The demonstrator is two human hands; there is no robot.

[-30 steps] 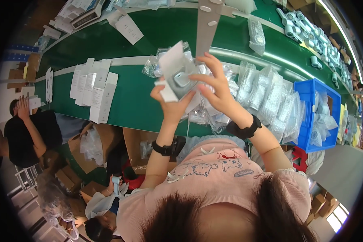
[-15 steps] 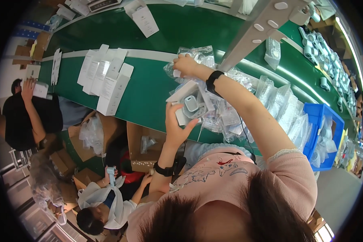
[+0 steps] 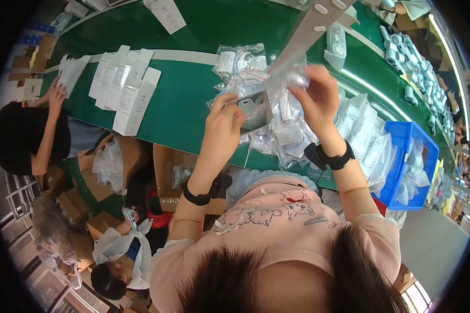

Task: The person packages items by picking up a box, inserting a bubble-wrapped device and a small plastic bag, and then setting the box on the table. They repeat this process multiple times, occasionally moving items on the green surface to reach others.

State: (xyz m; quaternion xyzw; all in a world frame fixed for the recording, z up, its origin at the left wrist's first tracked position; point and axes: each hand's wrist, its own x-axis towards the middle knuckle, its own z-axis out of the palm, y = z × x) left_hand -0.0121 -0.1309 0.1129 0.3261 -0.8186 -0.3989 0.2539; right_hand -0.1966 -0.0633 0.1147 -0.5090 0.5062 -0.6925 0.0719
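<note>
The left hand [image 3: 224, 122] is closed on the near left side of an open white box [image 3: 268, 108], its fingers curled over the rim. The box is above the green table [image 3: 180, 112], beside a heap of clear bagged parts [image 3: 290, 133]. A pale, rounded device [image 3: 249, 108] lies inside the box, partly covered by the fingers; its exact type cannot be told.

The right hand [image 3: 316, 99] is raised to the right of the box, apart from the left hand, with thumb and fingers closed on a clear plastic bag [image 3: 296, 79]. The bag is blurred and its contents cannot be read. Whether its far end touches the box cannot be told.

Judgement: the step in hand appears to be adding a bagged part to the partly filled box. The next move calls for the left hand to steady the box while the right guides the bag over the opening, clear of the heap, and sets it flat beside or upon the device.

White cartons [image 3: 125, 96] lie farther left on the table. Bubble-wrapped packages [image 3: 363, 125] lie to the right, next to a blue bin [image 3: 401, 133].
</note>
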